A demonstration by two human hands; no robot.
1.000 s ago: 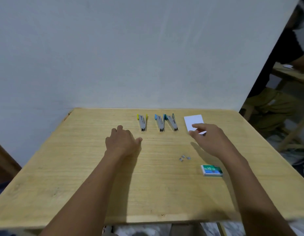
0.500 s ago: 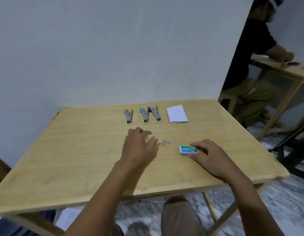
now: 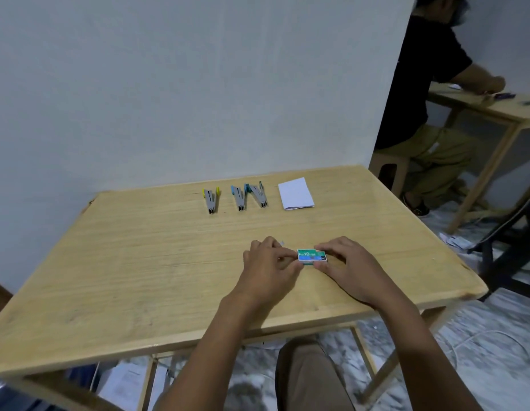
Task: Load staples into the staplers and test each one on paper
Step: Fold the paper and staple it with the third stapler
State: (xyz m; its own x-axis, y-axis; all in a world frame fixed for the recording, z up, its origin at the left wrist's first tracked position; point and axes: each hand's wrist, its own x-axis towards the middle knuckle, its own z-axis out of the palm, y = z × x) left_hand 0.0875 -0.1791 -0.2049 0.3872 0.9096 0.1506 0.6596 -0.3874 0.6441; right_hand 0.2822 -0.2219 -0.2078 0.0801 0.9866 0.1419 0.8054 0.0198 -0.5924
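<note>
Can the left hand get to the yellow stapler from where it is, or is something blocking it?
Probably yes. The left hand is busy on the staple box with the right hand, but only bare table lies between it and the yellow stapler.

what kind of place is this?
Probably a shared workroom or data-collection space, not an office. A plain wooden table stands against a bare wall, and a second person sits working at a similar table behind, on a marble-patterned floor.

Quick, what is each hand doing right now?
Left hand: fingers pinching the left end of the staple box.
Right hand: fingers gripping the box's right end.
</note>
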